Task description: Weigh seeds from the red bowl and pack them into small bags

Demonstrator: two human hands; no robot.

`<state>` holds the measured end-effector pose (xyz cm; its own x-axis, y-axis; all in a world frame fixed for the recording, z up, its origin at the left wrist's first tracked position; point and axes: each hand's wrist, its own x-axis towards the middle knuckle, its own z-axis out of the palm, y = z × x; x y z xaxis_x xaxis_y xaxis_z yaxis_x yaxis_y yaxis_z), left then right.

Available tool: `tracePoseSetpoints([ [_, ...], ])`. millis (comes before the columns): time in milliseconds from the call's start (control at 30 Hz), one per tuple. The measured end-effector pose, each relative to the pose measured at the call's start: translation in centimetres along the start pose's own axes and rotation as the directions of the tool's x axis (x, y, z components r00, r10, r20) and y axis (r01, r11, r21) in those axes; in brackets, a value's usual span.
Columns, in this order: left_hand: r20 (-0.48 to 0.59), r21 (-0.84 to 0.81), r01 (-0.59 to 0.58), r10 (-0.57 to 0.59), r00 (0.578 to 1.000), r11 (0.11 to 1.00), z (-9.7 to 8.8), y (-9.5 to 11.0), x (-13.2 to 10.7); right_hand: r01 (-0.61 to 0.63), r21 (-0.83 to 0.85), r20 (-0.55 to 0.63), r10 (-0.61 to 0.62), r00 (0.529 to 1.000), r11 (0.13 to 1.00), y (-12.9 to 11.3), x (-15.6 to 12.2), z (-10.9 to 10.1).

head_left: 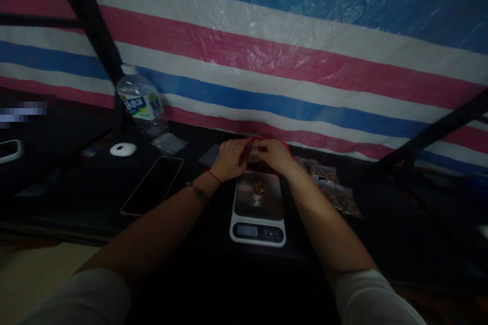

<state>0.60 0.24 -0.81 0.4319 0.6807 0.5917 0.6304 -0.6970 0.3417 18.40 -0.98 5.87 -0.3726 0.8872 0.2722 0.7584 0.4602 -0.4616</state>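
Observation:
Behind the scale, my left hand and my right hand close in from both sides on a clear plastic bag, their fingers curled at its edges. A red bag or tray lies beneath and behind them, mostly hidden, with dark brown bits near its front. In front of my hands is a white kitchen scale with a metal plate and a lit display. On its plate stands a small white cup filled with brown pieces. The dim light blurs finger detail.
Filled zip bags lie right of my right forearm. To the left are a phone, a white round case, a large plastic bottle and small clear bags. A striped tarp hangs behind the black table.

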Motion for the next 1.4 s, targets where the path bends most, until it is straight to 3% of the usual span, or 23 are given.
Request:
tracePoseSetpoints([
  [133,0.023,0.012,0.016,-0.016,1.000,1.000,0.0,0.3,0.1,0.019,-0.063,0.060,-0.015,0.998,0.998,-0.1,0.0,0.3],
  [267,0.017,-0.061,-0.052,0.053,0.998,0.997,-0.4,0.7,0.2,0.091,-0.122,0.107,-0.079,0.991,0.988,-0.5,0.1,1.3],
  [433,-0.009,-0.127,-0.057,0.057,0.998,0.990,-0.5,0.3,0.2,0.169,-0.038,0.083,-0.165,0.983,0.985,-0.4,0.1,1.3],
  [567,0.003,-0.087,0.001,-0.001,1.000,0.996,-0.4,-0.5,0.1,-0.054,-0.158,0.039,0.060,0.997,0.986,1.2,0.1,0.2],
  [633,0.034,-0.064,0.051,-0.049,0.998,0.997,-0.3,-0.8,0.1,-0.125,-0.288,0.200,0.187,0.962,0.950,2.3,-0.1,0.0],
  [700,0.046,-0.040,0.103,-0.101,0.994,0.994,-0.2,-1.0,0.1,-0.125,-0.385,0.374,0.278,0.885,0.914,3.2,-0.3,0.3],
  [767,0.051,-0.019,0.149,-0.148,0.988,0.989,0.0,-1.2,0.0,-0.108,-0.414,0.442,0.303,0.844,0.904,3.9,-0.4,0.8],
  [900,0.046,-0.002,0.228,-0.228,0.973,0.974,0.2,-1.4,0.0,-0.089,-0.389,0.412,0.260,0.873,0.917,4.9,-0.5,1.6],
  [1033,0.036,-0.023,0.265,-0.264,0.964,0.964,0.3,-1.5,-0.1,-0.119,-0.386,0.355,0.267,0.896,0.915,5.2,-0.2,1.0],
  [1167,-0.036,-0.097,0.264,-0.269,0.963,0.960,0.2,-1.3,0.0,-0.073,-0.406,0.331,0.221,0.917,0.911,3.8,-0.3,-0.4],
  [1267,-0.066,-0.165,0.260,-0.274,0.960,0.951,0.2,-1.1,0.0,0.053,-0.288,0.361,0.057,0.931,0.956,1.5,-1.0,-1.6],
  [1400,-0.038,-0.174,0.250,-0.261,0.965,0.952,0.4,-1.0,0.0,0.078,-0.067,0.473,-0.037,0.880,0.995,-1.7,-3.0,-3.7],
])
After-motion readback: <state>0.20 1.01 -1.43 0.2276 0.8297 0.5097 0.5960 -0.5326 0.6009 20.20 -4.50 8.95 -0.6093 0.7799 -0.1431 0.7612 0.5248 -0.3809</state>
